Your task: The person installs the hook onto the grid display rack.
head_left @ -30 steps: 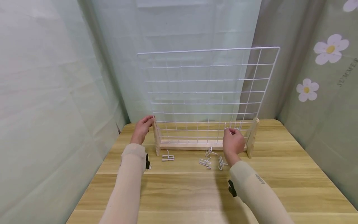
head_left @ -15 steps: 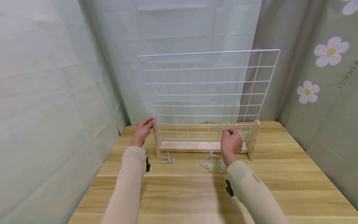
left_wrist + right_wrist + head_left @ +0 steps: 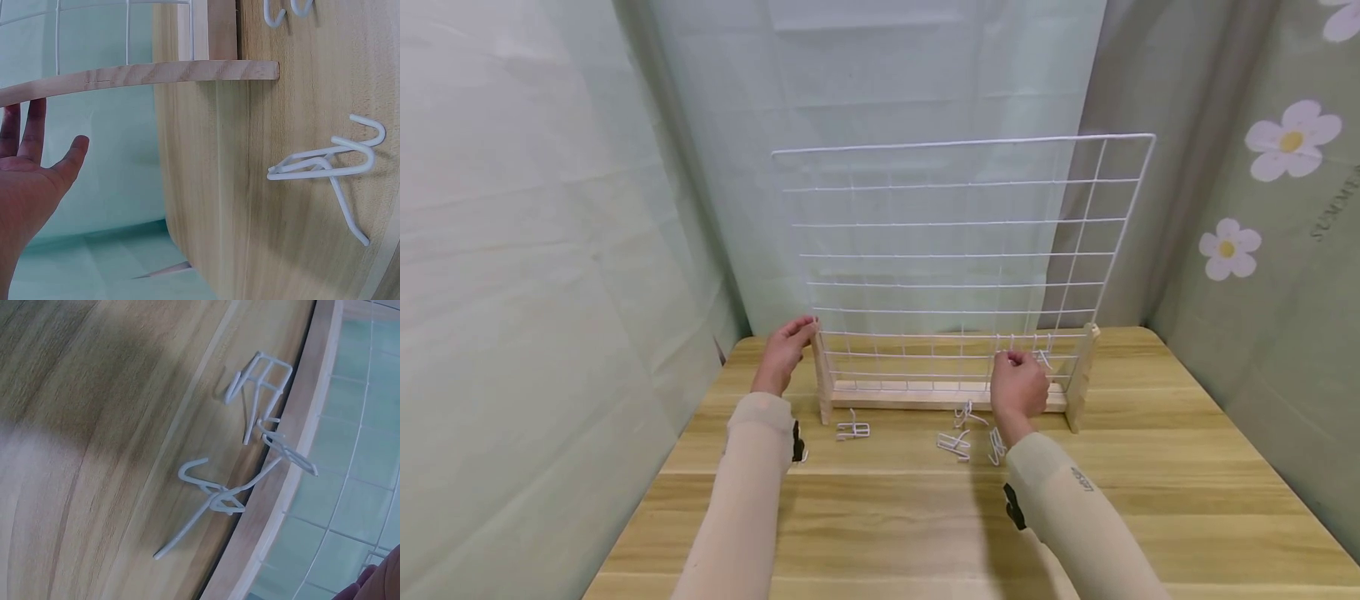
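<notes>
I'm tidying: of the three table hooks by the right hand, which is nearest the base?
The back hook, beside the wooden base; the left hook and right hook lie farther from it.

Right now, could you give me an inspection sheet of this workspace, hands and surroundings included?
Surface: wood-grain tabletop
Job's things: white wire grid panel standing in a wooden base; several loose wire hooks before it; one hung hook
Clutter: nothing seen
Hands: left hand touches the left wooden post; right hand pinches a partly hidden hook at the panel
Cables: nothing seen
Surroundings: pale cloth curtains; printed daisies on the right
</notes>
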A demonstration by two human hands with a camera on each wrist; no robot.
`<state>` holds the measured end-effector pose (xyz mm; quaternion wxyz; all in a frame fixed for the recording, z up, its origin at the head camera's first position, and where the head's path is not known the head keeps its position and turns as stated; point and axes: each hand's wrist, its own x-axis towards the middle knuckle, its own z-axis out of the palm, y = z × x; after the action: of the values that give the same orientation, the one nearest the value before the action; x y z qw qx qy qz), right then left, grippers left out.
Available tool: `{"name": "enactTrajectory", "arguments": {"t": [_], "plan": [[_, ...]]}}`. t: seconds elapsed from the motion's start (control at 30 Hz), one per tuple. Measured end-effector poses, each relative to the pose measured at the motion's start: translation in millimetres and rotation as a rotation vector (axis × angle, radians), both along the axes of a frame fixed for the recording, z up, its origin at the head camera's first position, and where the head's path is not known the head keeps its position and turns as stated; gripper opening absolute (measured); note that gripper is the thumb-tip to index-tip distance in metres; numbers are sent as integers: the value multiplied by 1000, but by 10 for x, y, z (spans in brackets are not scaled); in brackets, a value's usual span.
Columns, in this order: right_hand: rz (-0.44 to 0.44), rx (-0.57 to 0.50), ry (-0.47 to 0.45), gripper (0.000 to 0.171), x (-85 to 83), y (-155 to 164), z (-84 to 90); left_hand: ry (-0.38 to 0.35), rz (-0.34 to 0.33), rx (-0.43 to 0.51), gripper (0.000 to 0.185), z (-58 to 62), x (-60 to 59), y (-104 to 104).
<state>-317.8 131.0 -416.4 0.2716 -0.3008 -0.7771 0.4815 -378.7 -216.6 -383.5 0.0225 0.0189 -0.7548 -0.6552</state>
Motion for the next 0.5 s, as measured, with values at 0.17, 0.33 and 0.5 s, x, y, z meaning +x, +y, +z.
{"name": "enactTrajectory", "arguments": {"t": [0.17,0.33,0.5], "plan": [[10,13,0,25,-9,9,-16,10,3,-5,48,-4,-13,4],[42,14,-11,26,4,21,-45,8,4,-14,48,-2,-28,1],[55,8,-33,28,36,31,-109,11,-3,-19,46,3,-40,-11]]}}
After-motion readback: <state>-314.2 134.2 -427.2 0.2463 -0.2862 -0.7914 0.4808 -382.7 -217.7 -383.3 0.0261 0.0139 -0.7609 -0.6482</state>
